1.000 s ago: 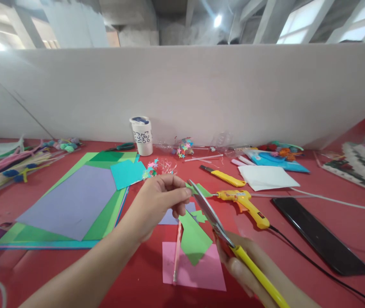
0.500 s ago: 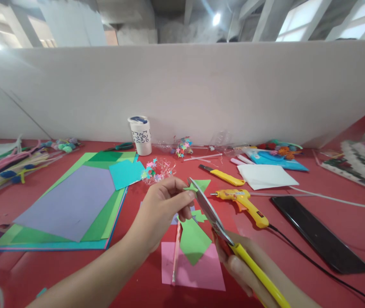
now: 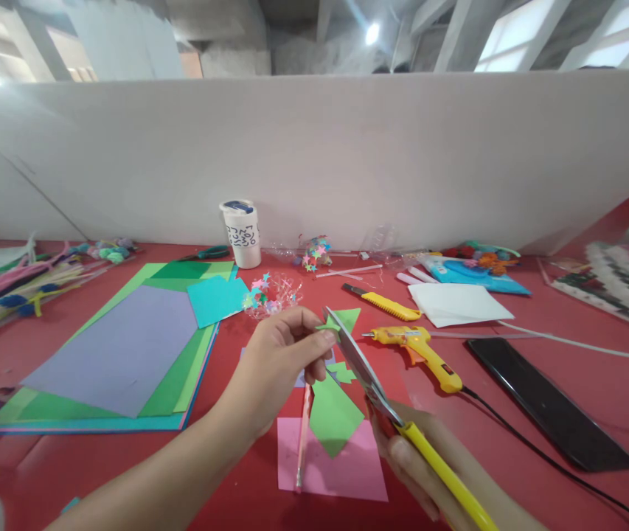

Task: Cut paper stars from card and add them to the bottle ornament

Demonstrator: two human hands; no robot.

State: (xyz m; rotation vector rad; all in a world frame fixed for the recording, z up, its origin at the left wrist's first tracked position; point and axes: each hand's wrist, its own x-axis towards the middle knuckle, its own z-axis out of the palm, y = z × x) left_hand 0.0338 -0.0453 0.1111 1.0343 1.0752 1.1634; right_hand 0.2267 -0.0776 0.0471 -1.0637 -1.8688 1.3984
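My left hand [image 3: 278, 361] pinches a small green paper piece [image 3: 341, 321] above the red table. Yellow-handled scissors [image 3: 380, 402] sit in my right hand [image 3: 430, 464], and their blades reach up to that green piece. Under the hands lie a larger green cut-out [image 3: 333, 417], a pink sheet [image 3: 336, 468], a pink pencil [image 3: 303, 431] and a small purple scrap.
A stack of purple, green and teal paper sheets [image 3: 120, 350] lies at left. A yellow glue gun [image 3: 419, 350], a yellow box cutter [image 3: 383, 301], white paper [image 3: 458, 304], a black phone [image 3: 549, 402], a white cup [image 3: 242, 234], star confetti [image 3: 270, 291] and pipe cleaners [image 3: 9, 284] sit around. A white wall closes the back.
The green piece has turned slightly against the scissor blades; both hands stay almost in place.
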